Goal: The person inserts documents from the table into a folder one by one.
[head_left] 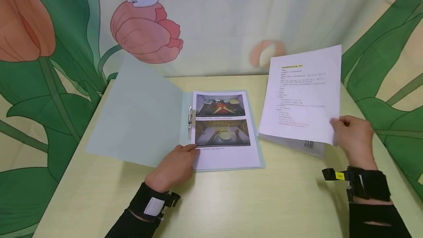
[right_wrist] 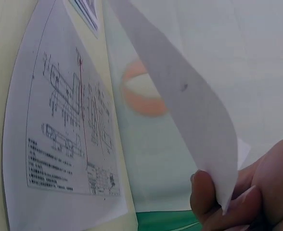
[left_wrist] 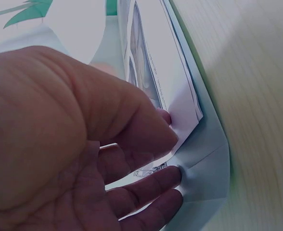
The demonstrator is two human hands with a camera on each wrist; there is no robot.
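Note:
A pale blue ring binder [head_left: 135, 116] lies spread on the table, its cover tilted up at the left. Printed sheets [head_left: 228, 157] with two colour pictures are stacked beside its metal clip [head_left: 190, 120]. My left hand [head_left: 176, 166] is at the stack's lower left corner. In the left wrist view its thumb and index finger pinch the paper edge, other fingertips near the binder. My right hand [head_left: 355, 139] pinches the lower right corner of a raised text sheet [head_left: 304, 98]. Beneath that, a sheet with a line drawing [right_wrist: 59, 134] lies on the table.
The light wooden table [head_left: 264, 205] ends at the back against a curtain [head_left: 218, 25] printed with flowers. Black straps with small cameras are on both wrists, the right camera [head_left: 333, 175] jutting out over the table.

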